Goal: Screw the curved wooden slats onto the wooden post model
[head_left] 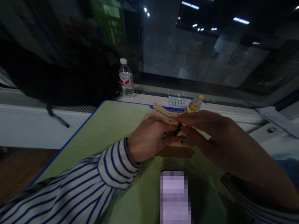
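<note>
My right hand [205, 127] grips a small black-and-yellow screwdriver [178, 129] between thumb and fingers; its tip is hidden. Beside it, my left hand [151, 133] is closed, thumb and forefinger pinched near the tool's dark end. What these fingers hold is hidden. Beneath both hands lies a wooden assembly [175, 152] of pale slats with small round holes. A bent wooden piece [161, 109] forms its far side, and part of the assembly is covered by my hands.
A phone [174, 199] lies on the green, blue-edged table [98, 124], nearest me. Along the sill stand a water bottle [126, 79] and a clear yellow-capped container [196, 104]. A blue-and-white grid sheet [177, 101] lies between them. A dark bag-like mass [70, 74] sits left.
</note>
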`<state>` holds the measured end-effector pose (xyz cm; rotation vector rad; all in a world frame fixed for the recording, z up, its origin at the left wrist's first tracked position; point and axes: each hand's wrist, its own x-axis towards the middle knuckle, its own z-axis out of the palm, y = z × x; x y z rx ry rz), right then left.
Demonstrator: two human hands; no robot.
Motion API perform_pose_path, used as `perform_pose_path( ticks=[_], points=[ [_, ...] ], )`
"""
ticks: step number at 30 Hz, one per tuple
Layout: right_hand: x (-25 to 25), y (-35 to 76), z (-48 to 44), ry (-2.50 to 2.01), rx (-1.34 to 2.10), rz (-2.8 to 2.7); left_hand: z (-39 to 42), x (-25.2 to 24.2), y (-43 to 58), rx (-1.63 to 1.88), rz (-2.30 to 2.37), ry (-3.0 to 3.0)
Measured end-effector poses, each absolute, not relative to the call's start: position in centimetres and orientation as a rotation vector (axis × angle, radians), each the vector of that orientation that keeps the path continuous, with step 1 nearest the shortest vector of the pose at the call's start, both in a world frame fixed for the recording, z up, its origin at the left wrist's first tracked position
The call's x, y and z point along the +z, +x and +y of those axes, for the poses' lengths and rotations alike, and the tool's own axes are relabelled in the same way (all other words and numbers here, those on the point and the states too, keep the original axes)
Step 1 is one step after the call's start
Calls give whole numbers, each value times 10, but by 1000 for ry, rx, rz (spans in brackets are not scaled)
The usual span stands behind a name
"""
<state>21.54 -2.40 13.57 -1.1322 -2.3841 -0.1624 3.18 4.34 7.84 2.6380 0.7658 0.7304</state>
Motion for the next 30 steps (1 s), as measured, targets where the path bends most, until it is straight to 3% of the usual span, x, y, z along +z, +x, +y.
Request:
perform_pose_path(
  ticks=[30],
  points=[
    [137,209,-22,-1275,-440,-2417,48,84,24,608,620,2603]
  ],
)
